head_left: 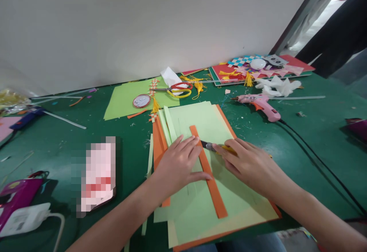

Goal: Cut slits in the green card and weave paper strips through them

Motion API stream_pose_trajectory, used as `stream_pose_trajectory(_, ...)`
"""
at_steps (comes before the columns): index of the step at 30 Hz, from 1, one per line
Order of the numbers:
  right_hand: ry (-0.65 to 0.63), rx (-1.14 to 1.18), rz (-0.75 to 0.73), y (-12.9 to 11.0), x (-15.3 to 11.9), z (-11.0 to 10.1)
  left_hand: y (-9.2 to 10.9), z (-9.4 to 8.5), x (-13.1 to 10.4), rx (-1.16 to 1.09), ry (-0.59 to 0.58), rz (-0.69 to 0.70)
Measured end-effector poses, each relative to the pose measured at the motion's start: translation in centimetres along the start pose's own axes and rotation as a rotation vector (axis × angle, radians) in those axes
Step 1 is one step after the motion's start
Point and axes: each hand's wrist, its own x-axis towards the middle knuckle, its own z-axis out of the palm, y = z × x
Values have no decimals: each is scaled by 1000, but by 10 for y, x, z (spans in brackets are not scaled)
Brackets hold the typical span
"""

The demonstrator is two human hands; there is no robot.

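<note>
Long flat orange paper strip (213,194) was held down on pale green paper sheets (200,214) by spread left hand (185,156). Yellow-handled utility knife (213,147) was pinched in right hand (243,156), blade at strip's edge (pink glue gun (262,105) lay beyond).

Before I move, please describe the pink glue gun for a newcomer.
On the green table, start at the pale green paper. Just beyond the right hand lies the pink glue gun, its orange trigger and black cord unlike the crumpled white material behind it.
</note>
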Motion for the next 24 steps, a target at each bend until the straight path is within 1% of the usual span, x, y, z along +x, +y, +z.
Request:
stream_pose_trajectory(4,-13,10,-9,-4,-9,-2,2,-1,-1,16,42,45)
stream_pose_trajectory(8,-22,7,-23,-7,-15,-4,4,0,0,8,15,37)
stream_pose_trajectory(13,-18,28,-4,-7,-12,-5,4,3,1,30,-15,-80)
stream_pose_trajectory(24,-13,38,10,0,-3,-1,3,2,-1,7,-45,-71)
